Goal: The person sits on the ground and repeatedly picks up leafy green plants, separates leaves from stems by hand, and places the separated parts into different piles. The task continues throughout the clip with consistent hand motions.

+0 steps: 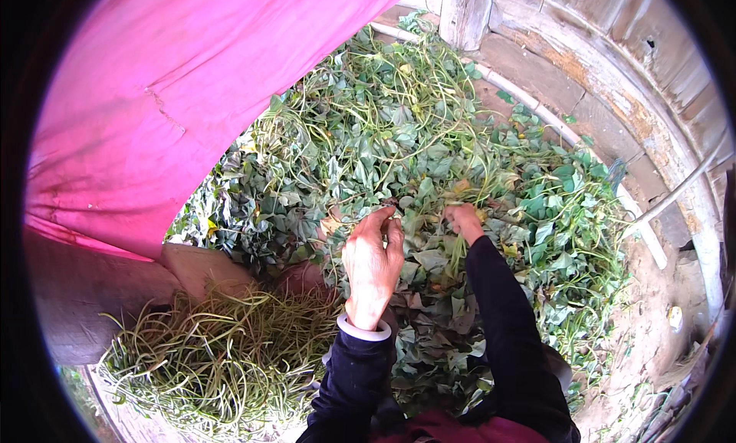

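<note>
A broad heap of leafy green vines [397,132] spreads over the ground before me. My left hand [375,250], with a pale bangle [363,330] at the wrist, is over the heap's near middle. Its thumb and fingertips come together by a small dark, shrivelled bit of plant; whether they grip it I cannot tell. To its right, my right hand [463,220] is closed on green stems, some of which hang below the fist. A pile of leafless green stems [224,351] lies at the lower left.
A pink cloth [172,98] hangs across the upper left, above a wooden beam [103,288]. Weathered wooden boards [621,46] and a brick footing [535,69] border the right. A pale pole [529,101] lies along the heap's edge, with a thin stick [678,190] leaning near it.
</note>
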